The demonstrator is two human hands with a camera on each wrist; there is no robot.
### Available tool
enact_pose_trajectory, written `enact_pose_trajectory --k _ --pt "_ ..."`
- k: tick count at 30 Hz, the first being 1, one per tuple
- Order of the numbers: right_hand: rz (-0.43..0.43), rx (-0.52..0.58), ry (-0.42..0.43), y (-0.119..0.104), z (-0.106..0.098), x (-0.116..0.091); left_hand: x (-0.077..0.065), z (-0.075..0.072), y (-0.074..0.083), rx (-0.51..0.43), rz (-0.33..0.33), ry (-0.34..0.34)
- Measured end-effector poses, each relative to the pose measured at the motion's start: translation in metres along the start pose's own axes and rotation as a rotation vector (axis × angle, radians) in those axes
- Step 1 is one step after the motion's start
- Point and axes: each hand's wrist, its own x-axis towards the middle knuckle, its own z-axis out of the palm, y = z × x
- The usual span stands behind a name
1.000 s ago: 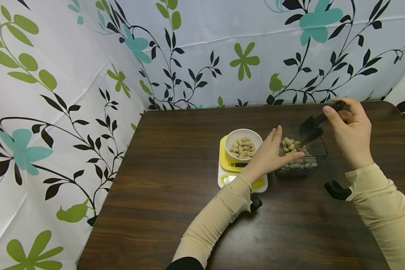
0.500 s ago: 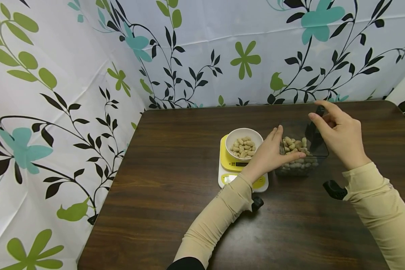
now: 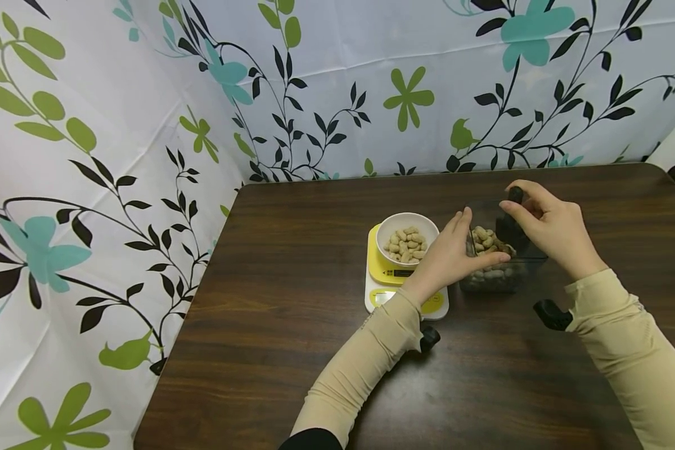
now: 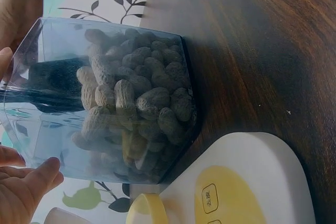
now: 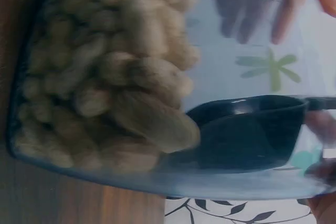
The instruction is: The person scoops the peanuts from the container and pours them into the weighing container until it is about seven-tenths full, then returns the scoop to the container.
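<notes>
A clear plastic container (image 3: 492, 285) holds unshelled peanuts (image 4: 126, 98). My left hand (image 3: 447, 255) rests its nearly straight fingers and thumb against the container's near left corner, by the rim. Above the container's far side, my right hand (image 3: 554, 228) pinches the handle of a black scoop (image 5: 247, 135). The scoop's head is inside the container, its edge against the peanuts. On the left stands a white bowl (image 3: 382, 230) with peanuts (image 3: 406, 245) in it, set on a yellow and white kitchen scale (image 3: 374, 269). My left hand and forearm hide part of the scale.
Everything stands on a dark wooden table (image 3: 292, 287). A white curtain (image 3: 337, 75) with leaf and flower prints hangs behind and to the left. A black wrist mount (image 3: 552, 314) juts from under the right sleeve, close to the container.
My right hand has moved left and down, turning the scoop from slanting to nearly upright and lowering it into the container. The left hand has stayed in place.
</notes>
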Motion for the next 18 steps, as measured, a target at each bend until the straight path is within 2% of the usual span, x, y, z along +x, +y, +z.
enact_pose_trajectory --k 4,11,18 --pt "-0.016 -0.013 -0.002 0.003 0.003 0.001 0.0 0.001 -0.001 -0.014 -0.004 0.0" --pt "0.117 0.055 0.037 0.007 0.004 -0.002 0.0 0.002 -0.001 -0.022 -0.009 0.006" --pt "0.164 0.166 0.118 0.009 0.015 -0.011 0.001 0.003 0.001 -0.015 -0.023 0.013"
